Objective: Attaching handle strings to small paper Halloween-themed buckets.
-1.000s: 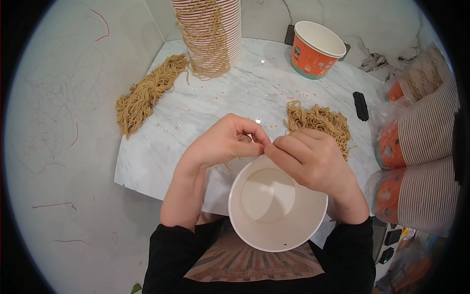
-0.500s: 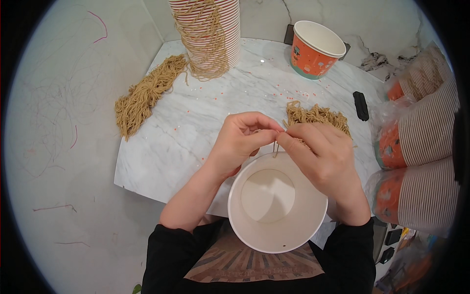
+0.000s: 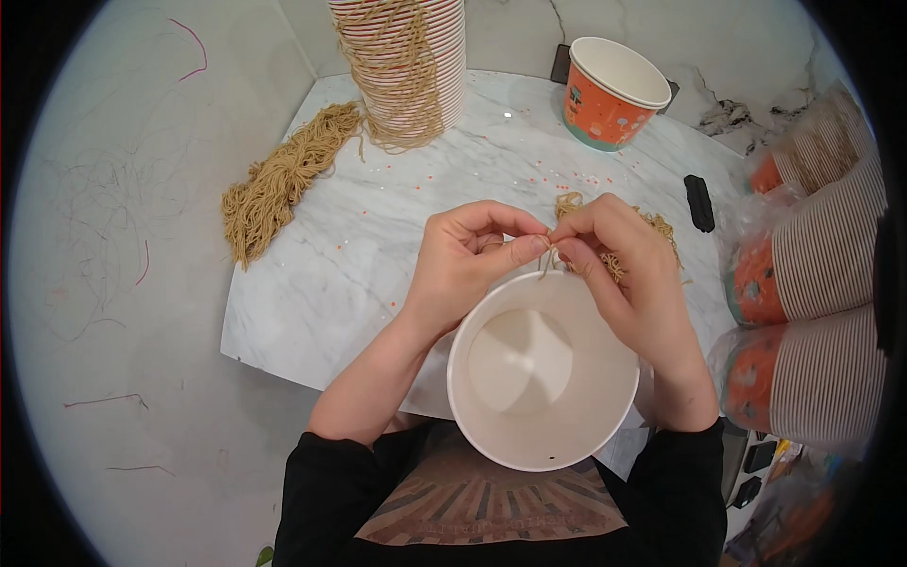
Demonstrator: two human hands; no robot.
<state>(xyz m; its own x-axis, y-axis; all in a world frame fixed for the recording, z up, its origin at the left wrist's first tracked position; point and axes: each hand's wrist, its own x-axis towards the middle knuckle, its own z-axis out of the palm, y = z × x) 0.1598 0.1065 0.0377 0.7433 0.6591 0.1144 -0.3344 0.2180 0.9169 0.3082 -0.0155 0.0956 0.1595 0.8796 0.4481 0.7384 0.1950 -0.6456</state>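
Observation:
A large white paper tub (image 3: 597, 402) leans against my front with its mouth tipped up toward me. A small dark hole shows near its close rim. At the far rim, a thin tan cord (image 3: 545, 263) hangs in a loop just inside. My left hand (image 3: 463, 260) pinches this cord between thumb and fingertips. Meeting it there, my right hand (image 3: 631, 265) pinches the cord as well, fingertips almost touching. Behind my right hand lies a small bundle of tan cords (image 3: 661, 230), partly hidden by it.
A bigger tan cord bundle (image 3: 283, 184) lies at the table's left edge. Behind stands a tall stack of tubs (image 3: 452, 71) draped with cords. An orange tub (image 3: 605, 118) is at the back. Bagged tub stacks (image 3: 822, 255) line the right, near a black object (image 3: 697, 203).
Both hands and the tub have shifted slightly up and to the right. My right hand has turned more upright, its fingers still at the cord.

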